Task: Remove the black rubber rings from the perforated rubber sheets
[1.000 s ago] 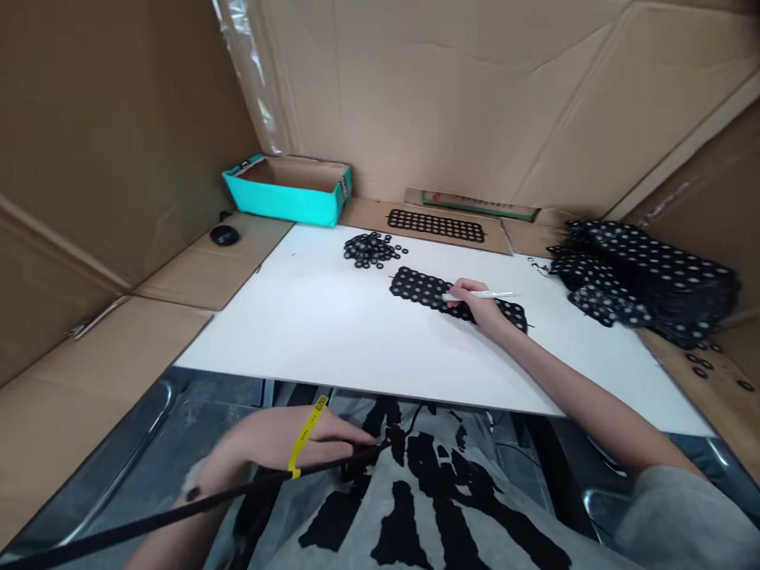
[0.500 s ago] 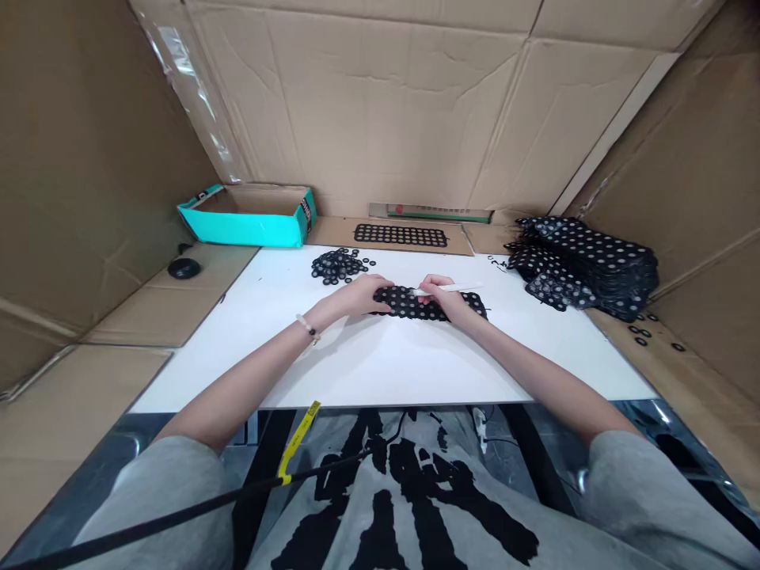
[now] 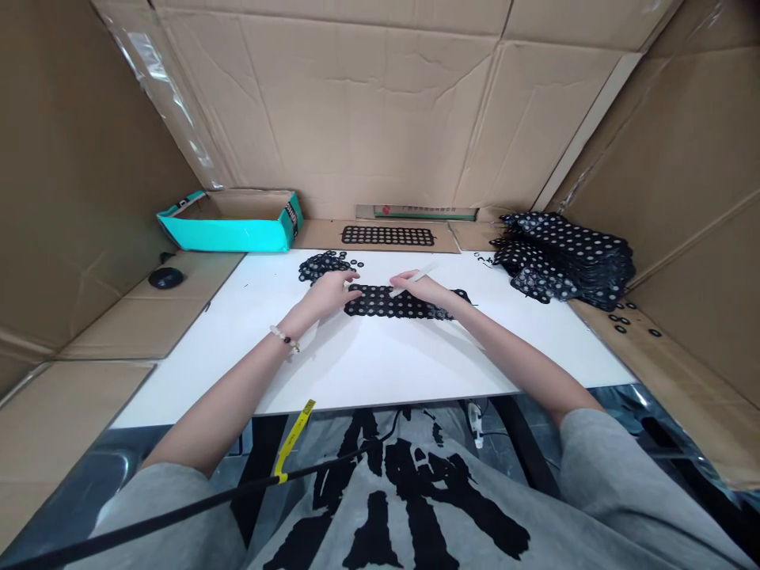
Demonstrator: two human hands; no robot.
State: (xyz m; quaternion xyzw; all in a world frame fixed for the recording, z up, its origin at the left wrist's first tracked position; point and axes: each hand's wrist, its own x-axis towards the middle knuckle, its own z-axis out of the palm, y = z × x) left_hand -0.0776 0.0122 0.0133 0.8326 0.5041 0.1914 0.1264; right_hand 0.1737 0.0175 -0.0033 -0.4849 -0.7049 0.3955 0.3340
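Observation:
A black perforated sheet [image 3: 380,301] with rows of round pale spots lies flat on the white board, in front of me. My right hand [image 3: 420,288] is closed around a slim white pen-like tool [image 3: 424,271] and rests over the sheet's far side. The tool slants, its lower end close to the sheet's surface. At the sheet's left end is my left hand [image 3: 330,293], thumb and fingers apart. It partly covers a pile of small black rings [image 3: 314,266] just behind it. Whether its thumb touches the sheet, I cannot tell.
A tall stack of similar black sheets [image 3: 587,253] stands at the right. Behind the board lies a holed black grid [image 3: 389,236] on cardboard. A turquoise open box [image 3: 231,235] and a black mouse [image 3: 165,278] are at the left. Cardboard walls surround the white board [image 3: 356,364].
My left hand has moved left, off the sheet's end to the ring pile. My right hand has shifted slightly left with the white tool, which now slants more steeply. The view has shifted a little.

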